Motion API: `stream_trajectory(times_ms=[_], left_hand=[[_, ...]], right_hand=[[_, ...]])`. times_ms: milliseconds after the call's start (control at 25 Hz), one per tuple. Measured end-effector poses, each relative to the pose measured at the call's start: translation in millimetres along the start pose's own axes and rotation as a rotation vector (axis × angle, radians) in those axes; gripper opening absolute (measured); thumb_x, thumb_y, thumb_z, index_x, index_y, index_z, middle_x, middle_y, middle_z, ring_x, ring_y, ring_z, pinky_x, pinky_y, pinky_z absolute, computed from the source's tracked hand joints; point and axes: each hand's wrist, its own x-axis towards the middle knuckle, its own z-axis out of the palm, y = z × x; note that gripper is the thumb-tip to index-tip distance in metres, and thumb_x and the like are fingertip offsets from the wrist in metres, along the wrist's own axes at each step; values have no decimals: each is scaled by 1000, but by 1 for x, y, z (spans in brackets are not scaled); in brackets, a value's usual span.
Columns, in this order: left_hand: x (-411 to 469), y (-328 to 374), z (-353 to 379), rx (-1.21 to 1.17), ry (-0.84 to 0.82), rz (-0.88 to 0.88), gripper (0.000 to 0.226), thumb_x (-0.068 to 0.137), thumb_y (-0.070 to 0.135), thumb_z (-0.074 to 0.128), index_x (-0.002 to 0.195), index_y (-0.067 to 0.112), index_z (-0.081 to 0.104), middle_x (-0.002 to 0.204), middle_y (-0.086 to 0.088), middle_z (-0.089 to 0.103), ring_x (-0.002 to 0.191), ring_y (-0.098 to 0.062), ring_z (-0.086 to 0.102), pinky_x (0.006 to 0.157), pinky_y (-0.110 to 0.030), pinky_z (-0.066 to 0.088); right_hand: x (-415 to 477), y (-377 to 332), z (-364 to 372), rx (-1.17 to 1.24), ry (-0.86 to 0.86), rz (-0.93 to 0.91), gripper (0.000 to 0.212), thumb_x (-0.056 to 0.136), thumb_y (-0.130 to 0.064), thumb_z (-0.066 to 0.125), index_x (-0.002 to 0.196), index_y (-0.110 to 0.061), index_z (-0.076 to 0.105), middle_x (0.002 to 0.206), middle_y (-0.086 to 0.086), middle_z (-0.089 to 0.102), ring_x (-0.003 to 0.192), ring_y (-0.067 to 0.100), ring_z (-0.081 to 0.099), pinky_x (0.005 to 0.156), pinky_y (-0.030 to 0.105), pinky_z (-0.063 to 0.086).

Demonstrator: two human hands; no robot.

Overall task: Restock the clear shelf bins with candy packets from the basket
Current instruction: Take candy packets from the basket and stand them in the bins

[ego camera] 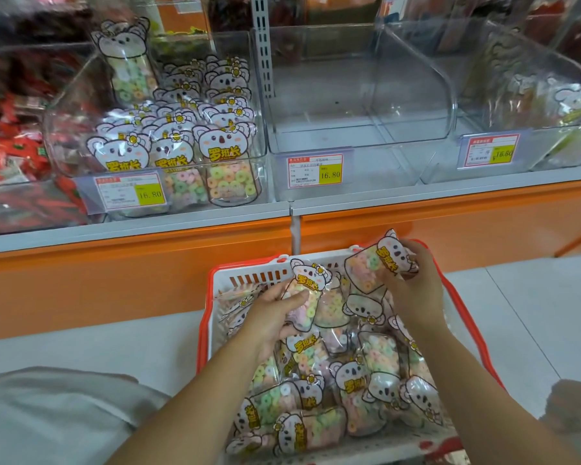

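Basket: white slotted walls, red rim. Candy packets: clear, white koala print, yellow lettering, pastel pink-green-orange rings inside. Shelf front: orange. Price tags: white, red border, yellow patch.

The clear bins at twelve o'clock are hard transparent plastic, glossy, with streaks of light on them. The candy packets at six o'clock are thin shiny film, crinkled. The basket is smooth white plastic lattice with a red rim. The slotted upright is grey metal. The shelf front is smooth orange, perhaps painted metal.
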Motion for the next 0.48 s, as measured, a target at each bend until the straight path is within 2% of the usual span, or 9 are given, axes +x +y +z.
stream_trajectory(times_ms=[80,200,240,320,400,480], left_hand=[[-4,2,1,-18,2,0,31,86,14,72,111,31,62,93,7,73,70,-7,70,54,-24,56],[-9,6,4,-8,-6,-24,33,91,29,67,123,25,61,104,1,71,90,-17,68,68,-30,59],[-9,7,4,-9,-3,-34,36,92,36,63,126,23,61,108,-2,72,95,-22,68,74,-34,60],[-13,11,7,-27,-9,-54,42,94,46,56,124,18,63,109,-8,73,98,-25,69,78,-38,59],[-16,15,8,-5,-58,-49,46,90,51,57,120,16,65,108,-9,74,98,-25,70,81,-40,59],[-19,16,8,43,-143,-33,46,82,42,68,121,21,62,111,-7,73,102,-24,70,88,-42,57]], right_hand=[[-2,-12,-5,3,-10,-46,56,81,-2,74,126,-29,54,113,-10,59,95,10,59,74,18,48],[1,-32,-17,137,-76,2,61,80,1,74,125,-34,52,109,-6,62,83,5,65,67,22,54],[2,-38,-19,268,-166,71,64,79,5,73,126,-33,51,108,0,63,81,9,67,64,22,55],[2,-44,-17,404,-427,217,73,76,9,72,130,-32,45,115,12,60,87,23,69,68,34,60],[-8,-40,-5,298,-634,257,83,74,3,77,135,-38,39,123,12,56,97,30,67,78,44,59],[-22,-35,10,171,-620,235,86,75,-6,81,140,-38,35,124,4,51,100,25,65,77,33,58]])
